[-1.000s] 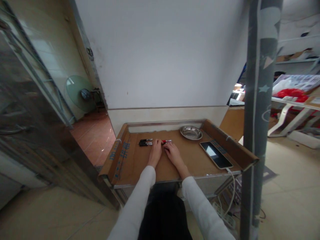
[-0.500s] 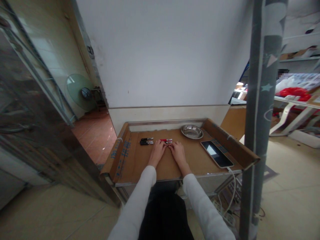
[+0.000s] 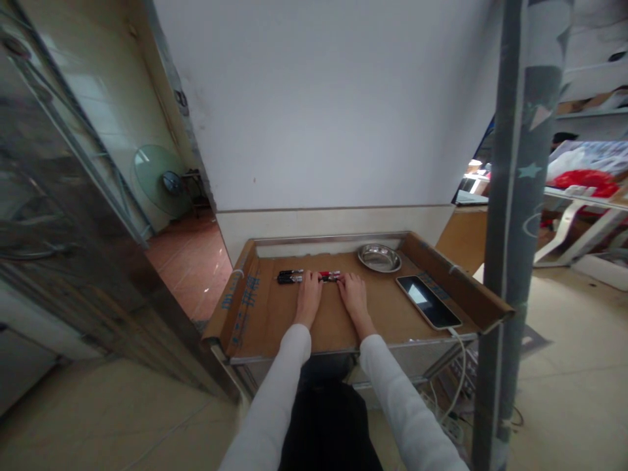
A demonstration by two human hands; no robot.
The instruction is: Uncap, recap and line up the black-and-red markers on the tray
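Two short rows of pens lie side by side on the cardboard-lined tabletop (image 3: 324,330). To the left are black pens (image 3: 289,279) with clear or silvery ends; to the right are red pens (image 3: 330,274) with dark parts. My left hand (image 3: 309,297) is closed over the inner ends of the pens, where the two rows meet, and hides that stretch. With fingers bent together, my right hand (image 3: 354,294) grips the right end of the red row. Its fingertips partly cover the pen ends.
A round steel dish (image 3: 379,258) stands at the back right. Nearer lies a phone (image 3: 428,301) with a white cable (image 3: 462,373) hanging over the front edge. Folded cardboard sides (image 3: 454,278) border the tabletop. A grey post (image 3: 515,216) rises at the right.
My hands have moved a little apart, the right one shifting right to the outer end of the red pens. My left hand now covers the gap between the black and red pens.
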